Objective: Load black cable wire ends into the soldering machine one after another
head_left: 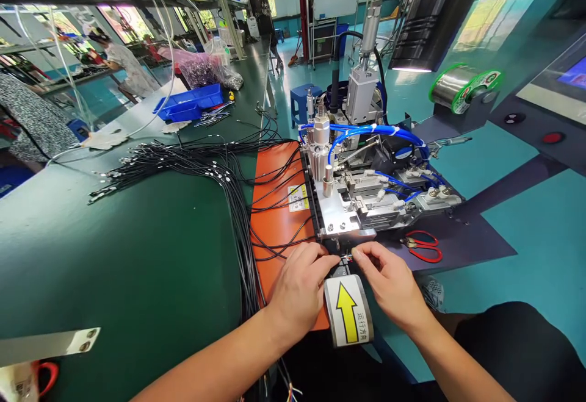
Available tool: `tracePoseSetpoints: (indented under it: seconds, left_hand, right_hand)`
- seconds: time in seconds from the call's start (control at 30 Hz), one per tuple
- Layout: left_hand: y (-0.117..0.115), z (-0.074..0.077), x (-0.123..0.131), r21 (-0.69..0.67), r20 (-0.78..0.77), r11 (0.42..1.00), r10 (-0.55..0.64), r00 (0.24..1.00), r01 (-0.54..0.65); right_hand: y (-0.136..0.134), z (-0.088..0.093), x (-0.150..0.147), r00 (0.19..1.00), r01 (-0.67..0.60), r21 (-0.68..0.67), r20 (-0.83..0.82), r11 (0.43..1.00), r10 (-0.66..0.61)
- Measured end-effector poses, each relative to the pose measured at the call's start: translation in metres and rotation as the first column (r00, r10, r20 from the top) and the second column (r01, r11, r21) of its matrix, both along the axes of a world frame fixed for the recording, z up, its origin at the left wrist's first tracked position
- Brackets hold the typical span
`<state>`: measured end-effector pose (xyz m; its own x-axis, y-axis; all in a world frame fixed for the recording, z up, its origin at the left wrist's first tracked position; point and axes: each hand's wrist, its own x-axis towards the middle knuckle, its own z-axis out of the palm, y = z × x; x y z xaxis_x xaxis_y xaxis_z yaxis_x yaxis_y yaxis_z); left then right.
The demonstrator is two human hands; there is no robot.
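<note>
At the front edge of the metal machine [343, 222], my two hands meet over a small dark fixture [339, 269]. My left hand [300, 283] is closed, its thumb and fingertips pressed at the end of a black cable that mostly hides under it. My right hand [389, 277] pinches at thin coloured wires [350, 257] beside the left fingertips. Which parts the fingertips grip exactly is partly hidden. Just below the fixture sits a rounded plate with a yellow arrow [347, 313].
Black cables [238, 225] lie bundled on the green table [160, 255] and across the orange board [274, 173]. Red-handled cutters [423, 246] rest right of the machine, below a solder spool [460, 86]. Blue trays [190, 103] stand further back. Another person [128, 63] is at far left.
</note>
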<state>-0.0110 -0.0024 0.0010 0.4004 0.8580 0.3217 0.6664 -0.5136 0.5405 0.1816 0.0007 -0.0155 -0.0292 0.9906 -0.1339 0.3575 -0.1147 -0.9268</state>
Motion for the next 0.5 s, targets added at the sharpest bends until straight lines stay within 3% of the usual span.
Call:
tracePoseSetpoints:
  seconds: [0.17,0.5]
  left_hand:
    - [0.0,-0.002,0.0,-0.005,-0.011,1.0,-0.005,1.0,0.005]
    - [0.0,0.0,0.0,-0.022,-0.028,1.0,-0.005,1.0,0.005]
  right_hand:
    - [-0.007,0.004,0.004,0.995,0.057,0.133,0.068,0.989,-0.067]
    - [-0.015,0.003,0.003,0.992,-0.014,0.303,0.122,0.953,-0.024]
